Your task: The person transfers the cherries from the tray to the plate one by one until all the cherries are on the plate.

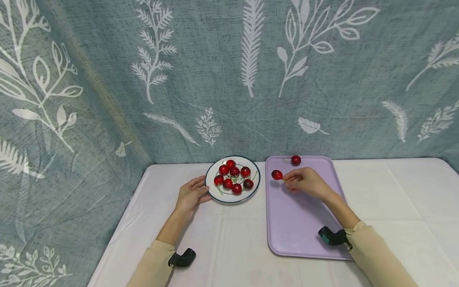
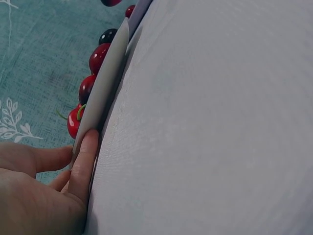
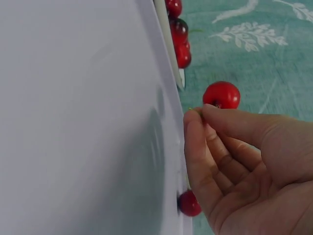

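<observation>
A white plate (image 1: 215,194) with a dark rim holds several red cherries (image 1: 232,177). My left hand (image 1: 201,190) rests on the table with straight fingers (image 2: 86,159) against the plate's left rim (image 2: 105,85). To the right lies a lilac tray (image 1: 301,223). Over its far left part my right hand (image 1: 285,179) pinches the stem of a cherry (image 1: 277,174), which hangs just at or above the tray; thumb and forefinger (image 3: 195,125) meet right below that cherry (image 3: 221,94). Another cherry (image 1: 295,160) lies at the tray's far edge.
A white cloth (image 1: 394,199) covers the table. A grey-blue leaf-print curtain (image 1: 229,79) closes off the back and the left side. Black wrist cameras (image 1: 182,258) sit at both sleeves.
</observation>
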Available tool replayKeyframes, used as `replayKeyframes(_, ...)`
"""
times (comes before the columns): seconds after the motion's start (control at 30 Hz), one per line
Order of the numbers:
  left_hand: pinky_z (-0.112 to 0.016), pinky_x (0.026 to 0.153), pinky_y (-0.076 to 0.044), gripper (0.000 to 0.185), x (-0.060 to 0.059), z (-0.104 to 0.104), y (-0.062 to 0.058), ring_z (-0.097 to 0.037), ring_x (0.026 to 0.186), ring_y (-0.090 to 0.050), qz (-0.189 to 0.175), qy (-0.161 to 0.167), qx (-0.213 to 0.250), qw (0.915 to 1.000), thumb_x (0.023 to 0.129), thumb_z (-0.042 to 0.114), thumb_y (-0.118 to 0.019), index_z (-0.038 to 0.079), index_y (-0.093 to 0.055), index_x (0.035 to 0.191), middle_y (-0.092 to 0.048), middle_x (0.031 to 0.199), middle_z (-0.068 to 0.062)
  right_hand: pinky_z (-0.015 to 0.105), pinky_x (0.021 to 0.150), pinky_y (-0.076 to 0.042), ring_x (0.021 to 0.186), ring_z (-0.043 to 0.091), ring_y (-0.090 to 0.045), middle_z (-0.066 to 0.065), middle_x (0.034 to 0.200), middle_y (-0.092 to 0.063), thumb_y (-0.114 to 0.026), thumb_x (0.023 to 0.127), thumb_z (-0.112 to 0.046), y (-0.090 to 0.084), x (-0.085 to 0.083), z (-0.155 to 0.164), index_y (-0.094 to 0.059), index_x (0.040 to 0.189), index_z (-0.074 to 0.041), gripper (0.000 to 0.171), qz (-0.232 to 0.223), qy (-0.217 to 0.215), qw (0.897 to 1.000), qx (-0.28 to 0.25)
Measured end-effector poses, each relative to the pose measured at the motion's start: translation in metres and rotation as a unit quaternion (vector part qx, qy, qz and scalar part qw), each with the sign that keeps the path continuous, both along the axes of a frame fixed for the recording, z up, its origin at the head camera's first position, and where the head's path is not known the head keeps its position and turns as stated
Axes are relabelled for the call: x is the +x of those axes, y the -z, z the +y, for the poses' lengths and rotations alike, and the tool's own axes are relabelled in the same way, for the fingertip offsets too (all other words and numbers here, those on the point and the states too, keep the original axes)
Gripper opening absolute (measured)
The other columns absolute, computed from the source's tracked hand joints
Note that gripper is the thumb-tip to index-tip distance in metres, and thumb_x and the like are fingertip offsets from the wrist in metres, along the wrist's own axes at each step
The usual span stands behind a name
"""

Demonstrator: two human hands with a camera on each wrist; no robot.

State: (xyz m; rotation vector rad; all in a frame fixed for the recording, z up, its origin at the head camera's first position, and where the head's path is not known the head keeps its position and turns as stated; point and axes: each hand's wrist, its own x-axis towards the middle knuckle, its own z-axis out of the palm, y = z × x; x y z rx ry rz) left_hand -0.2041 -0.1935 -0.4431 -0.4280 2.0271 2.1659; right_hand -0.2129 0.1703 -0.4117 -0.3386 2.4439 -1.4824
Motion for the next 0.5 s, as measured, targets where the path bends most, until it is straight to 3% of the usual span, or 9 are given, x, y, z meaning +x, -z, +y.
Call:
replayKeyframes(0.37, -0.028, 0.075, -0.062, 0.049, 0.000, 0.000, 0.000, -0.015, 0.089, -0.068, -0.001, 0.002, -0.004, 1.0000, 0.094, -0.008, -0.055, -0.003, -0.044, 0.142, -0.050, 0.138, -0.024, 0.035, 0.068, -0.063, 0.079, 0.024, -0.070, 0.021, 0.095, -0.071, -0.071, 0.088, -0.004, -0.001, 0.001, -0.023, -0.068, 0.106, 0.011, 0.023, 0.006, -0.016, 0.999, -0.048)
replayKeyframes(0.5, -0.028, 0.074, -0.062, 0.050, -0.001, 0.000, 0.000, -0.014, 0.089, -0.068, -0.001, 0.002, -0.005, 1.0000, 0.094, -0.008, -0.054, -0.002, -0.044, 0.142, -0.050, 0.139, -0.023, 0.032, 0.065, -0.063, 0.076, 0.024, -0.069, 0.019, 0.093, -0.072, -0.070, 0.088, -0.003, -0.001, 0.000, -0.034, -0.069, 0.104, 0.009, 0.020, 0.022, -0.031, 0.998, -0.045)
